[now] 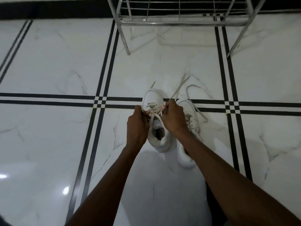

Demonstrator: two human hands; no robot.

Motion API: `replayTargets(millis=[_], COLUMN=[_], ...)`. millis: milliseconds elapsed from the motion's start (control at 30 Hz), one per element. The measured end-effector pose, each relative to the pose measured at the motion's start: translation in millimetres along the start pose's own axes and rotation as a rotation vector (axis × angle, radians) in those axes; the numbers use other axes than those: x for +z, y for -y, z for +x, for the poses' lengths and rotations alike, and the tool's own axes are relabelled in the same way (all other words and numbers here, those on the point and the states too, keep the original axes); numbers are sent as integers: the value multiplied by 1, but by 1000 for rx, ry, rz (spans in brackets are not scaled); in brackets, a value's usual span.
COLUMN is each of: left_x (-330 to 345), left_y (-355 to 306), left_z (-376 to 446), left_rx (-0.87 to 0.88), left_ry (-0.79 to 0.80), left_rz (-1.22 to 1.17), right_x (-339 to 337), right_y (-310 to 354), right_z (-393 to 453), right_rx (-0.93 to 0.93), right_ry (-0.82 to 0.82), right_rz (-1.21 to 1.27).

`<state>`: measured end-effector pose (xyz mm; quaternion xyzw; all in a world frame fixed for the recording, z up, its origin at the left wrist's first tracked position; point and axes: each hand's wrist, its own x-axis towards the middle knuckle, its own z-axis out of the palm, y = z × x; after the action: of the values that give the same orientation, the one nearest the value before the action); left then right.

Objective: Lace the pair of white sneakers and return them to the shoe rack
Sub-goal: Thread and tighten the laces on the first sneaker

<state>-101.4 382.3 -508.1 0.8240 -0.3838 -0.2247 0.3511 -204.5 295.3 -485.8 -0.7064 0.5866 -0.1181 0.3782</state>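
Observation:
Two white sneakers stand side by side on the marble floor, toes pointing away from me. The left sneaker [153, 98] has its white lace [154, 115] crossing over the tongue. My left hand [137, 126] pinches one lace end at the shoe's left side. On the shoe's right side my right hand [172, 116] grips the other end. The right sneaker [187, 108] lies partly under my right forearm, its loose laces [189, 88] trailing on the floor ahead.
A metal wire shoe rack [179, 22] stands at the top of the view, beyond the shoes, with thin legs [125, 41] on the floor. The floor is glossy white marble tile with black double stripes [48, 98].

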Motion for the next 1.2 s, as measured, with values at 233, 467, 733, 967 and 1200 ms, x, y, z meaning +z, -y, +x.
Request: replayTargets(millis=[233, 467, 733, 967, 1200], left_x=[-9, -51, -84, -70, -56], left_y=[-1, -26, -54, -37, -49], left_z=[-8, 11, 27, 15, 18], left_rx=[-171, -105, 215, 25, -121], left_ry=[38, 43, 131, 360, 222], left_rz=[-296, -578, -398, -494, -555], right_x=[-18, -36, -52, -80, -77], right_y=[-1, 21, 62, 65, 55], right_z=[11, 12, -1, 12, 17], right_rx=[100, 20, -369, -429, -491], right_ry=[241, 198, 706, 551, 181], right_rz=[336, 672, 47, -81, -96])
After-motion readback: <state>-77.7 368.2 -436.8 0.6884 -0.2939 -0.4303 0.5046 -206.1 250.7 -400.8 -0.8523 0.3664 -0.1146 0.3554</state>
